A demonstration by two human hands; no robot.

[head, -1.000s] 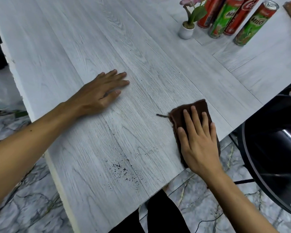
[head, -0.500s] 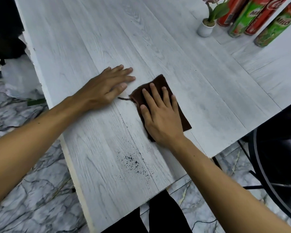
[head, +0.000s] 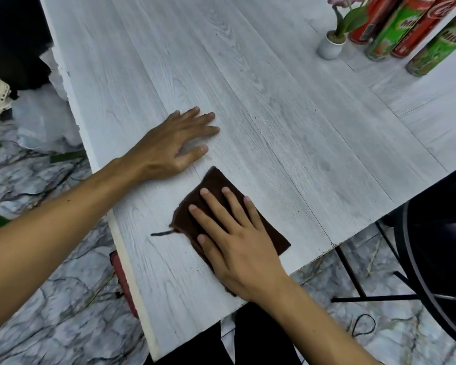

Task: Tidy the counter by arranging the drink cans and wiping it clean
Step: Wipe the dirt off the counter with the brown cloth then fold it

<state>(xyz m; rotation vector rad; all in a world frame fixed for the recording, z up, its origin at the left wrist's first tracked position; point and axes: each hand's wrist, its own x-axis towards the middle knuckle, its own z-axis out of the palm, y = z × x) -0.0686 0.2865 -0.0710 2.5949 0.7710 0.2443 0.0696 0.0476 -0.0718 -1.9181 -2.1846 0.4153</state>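
Note:
My right hand (head: 237, 241) presses flat, fingers straight, on a dark brown cloth (head: 216, 185) near the front edge of the white wood-grain counter (head: 287, 114). A loose thread trails from the cloth's left side. My left hand (head: 174, 143) rests flat on the counter just behind and left of the cloth, holding nothing. Several drink cans stand in a row at the far right: a red can (head: 371, 22), a green Milo can (head: 395, 30), another red can (head: 419, 32) and a second green Milo can (head: 440, 46).
A small white pot with a pink flower (head: 332, 43) stands left of the cans. A black round chair (head: 442, 254) sits at the counter's right front corner. Marble floor lies below the left edge, with white bags (head: 45, 122) beside it.
My right hand slid the cloth left across the counter and then back toward the front edge, over where the dark crumbs lay; those crumbs no longer show. My left hand stayed in place.

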